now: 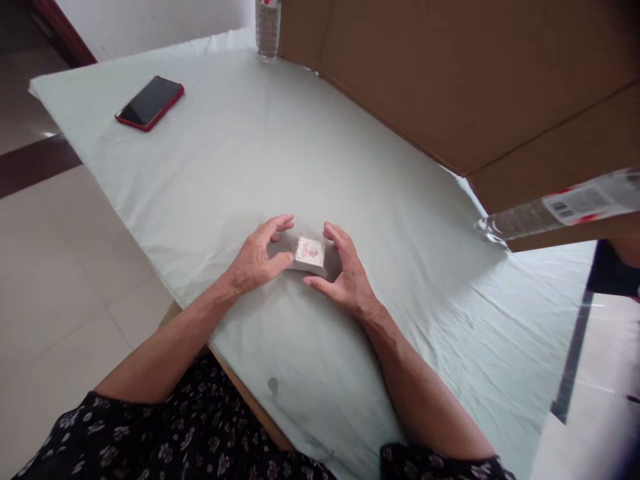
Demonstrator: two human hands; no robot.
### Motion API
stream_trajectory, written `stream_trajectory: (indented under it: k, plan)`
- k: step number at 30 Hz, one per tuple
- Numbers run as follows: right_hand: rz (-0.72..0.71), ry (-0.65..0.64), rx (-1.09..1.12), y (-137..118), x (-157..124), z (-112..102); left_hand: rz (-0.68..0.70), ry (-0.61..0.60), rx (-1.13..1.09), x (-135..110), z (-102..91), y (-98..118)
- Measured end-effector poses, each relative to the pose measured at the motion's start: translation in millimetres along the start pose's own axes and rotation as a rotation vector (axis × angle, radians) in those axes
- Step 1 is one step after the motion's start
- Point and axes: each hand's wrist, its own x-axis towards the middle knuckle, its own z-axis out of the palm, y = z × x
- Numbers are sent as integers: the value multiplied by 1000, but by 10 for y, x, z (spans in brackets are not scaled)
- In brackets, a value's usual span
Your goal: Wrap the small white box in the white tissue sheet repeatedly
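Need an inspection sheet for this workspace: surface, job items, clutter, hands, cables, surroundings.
Surface: pale green cloth, creased; small dark round spot near the front edge.
Job items: small white rectangular stack with red print, between the hands.
Clutter: dark-screened phone in red case, far left; large brown cardboard panel; clear plastic bottle at its far end, another clear plastic bottle at its near right.
Hands: left bare hand and right bare hand open, curved around the stack; contact unclear.
Cables: nothing seen.
Surroundings: pale tiled floor, left.
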Motion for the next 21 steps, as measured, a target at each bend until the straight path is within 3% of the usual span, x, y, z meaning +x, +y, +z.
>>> stream_trajectory:
  k: [7,14,21]
  plan:
    - [76,-24,100,31,14,-7,121,-127,125,-7,58,-120]
    - [54,101,42,-48,-19,41,219,-73,229,-23,102,-81]
    - [73,8,65,9,-1,13,220,-139,269,-17,51,-79]
